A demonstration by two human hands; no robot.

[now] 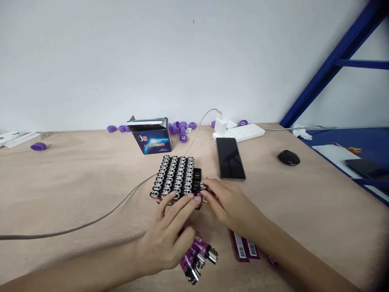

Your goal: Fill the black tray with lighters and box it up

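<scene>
**Lighter block ahead of both hands, R hand at its right edge**

The lighter block [178, 174] sits mid-table, just beyond the fingertips, its rows of heads running away from the person w/ a slight slant. R hand [237, 202] is nearer the black slotted strip [197, 174] on the block's right side; thumb & fingers pinch a small metal-topped piece [202, 185], prob. a lighter, tilt unclear. L hand [164, 243] lies along the near edge, fingers extended & slightly spread, thumb apart. Purple lighters [199, 255] poke out under it, metal ends toward the person; can't tell if the palm grips them.

Materials: shiny curved metal hoods, black plastic, translucent purple bodies. Flat glossy packets [241, 247] w/ barcodes lie below R forearm. Beyond the block: open blue cardboard box [153, 142], rounded purple plastic caps [182, 138], smooth black phone [231, 158], white power strip [246, 132]. Table [75, 182] has pale, wood-like grain.
</scene>
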